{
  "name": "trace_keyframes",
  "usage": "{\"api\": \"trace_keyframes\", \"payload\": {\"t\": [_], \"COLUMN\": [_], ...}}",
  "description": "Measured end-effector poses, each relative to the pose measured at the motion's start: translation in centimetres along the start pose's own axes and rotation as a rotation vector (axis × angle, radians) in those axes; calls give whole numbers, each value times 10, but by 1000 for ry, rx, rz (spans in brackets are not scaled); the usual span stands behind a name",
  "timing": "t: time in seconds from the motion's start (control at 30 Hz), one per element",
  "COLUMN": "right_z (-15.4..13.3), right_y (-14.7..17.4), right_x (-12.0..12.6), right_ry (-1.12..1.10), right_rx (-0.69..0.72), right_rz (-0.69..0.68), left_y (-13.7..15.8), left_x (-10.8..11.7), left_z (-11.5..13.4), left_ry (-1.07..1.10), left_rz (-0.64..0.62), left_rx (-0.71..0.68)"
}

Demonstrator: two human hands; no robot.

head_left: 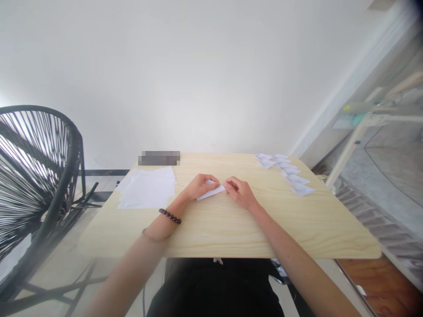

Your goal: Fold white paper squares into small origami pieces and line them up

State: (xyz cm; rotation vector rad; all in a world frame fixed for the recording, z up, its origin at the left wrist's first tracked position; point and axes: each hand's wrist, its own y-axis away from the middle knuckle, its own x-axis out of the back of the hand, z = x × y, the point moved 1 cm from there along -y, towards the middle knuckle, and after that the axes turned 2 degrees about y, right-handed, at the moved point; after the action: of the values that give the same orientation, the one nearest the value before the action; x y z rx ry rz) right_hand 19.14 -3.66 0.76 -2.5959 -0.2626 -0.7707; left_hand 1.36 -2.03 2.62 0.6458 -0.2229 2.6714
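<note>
White paper (pixel 210 193) pinched between two hands at mid-frame

Narrow and apparently folded, the piece slants across the centre of the frame, over the wood-grained tabletop (pixel 214 233); whether it touches the surface I cannot tell. The left hand (pixel 201 186) has thumb and fingers clamped on its body, while the right hand (pixel 240 193) has its fingers together on the right tip, partly hiding it. Flat sheets (pixel 152 193) lie overlapping at left of centre, and folded pieces (pixel 299 179) sit grouped at right of centre. The step in hand looks like shaping a fold. The next move seems to call for a steady left hold and careful right-hand pressure, edges aligned.
</note>
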Motion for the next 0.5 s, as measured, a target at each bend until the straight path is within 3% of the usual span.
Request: {"api": "trace_keyframes", "payload": {"t": [0.17, 0.5], "right_z": [3, 3], "right_y": [-1, 1], "right_x": [-2, 2], "right_ry": [92, -30], "right_rx": [8, -3], "right_rz": [-70, -196], "left_y": [-1, -1], "left_x": [-3, 1], "left_z": [-2, 0], "left_ry": [-23, -30], "left_rz": [-5, -25], "left_rx": [-38, -29]}}
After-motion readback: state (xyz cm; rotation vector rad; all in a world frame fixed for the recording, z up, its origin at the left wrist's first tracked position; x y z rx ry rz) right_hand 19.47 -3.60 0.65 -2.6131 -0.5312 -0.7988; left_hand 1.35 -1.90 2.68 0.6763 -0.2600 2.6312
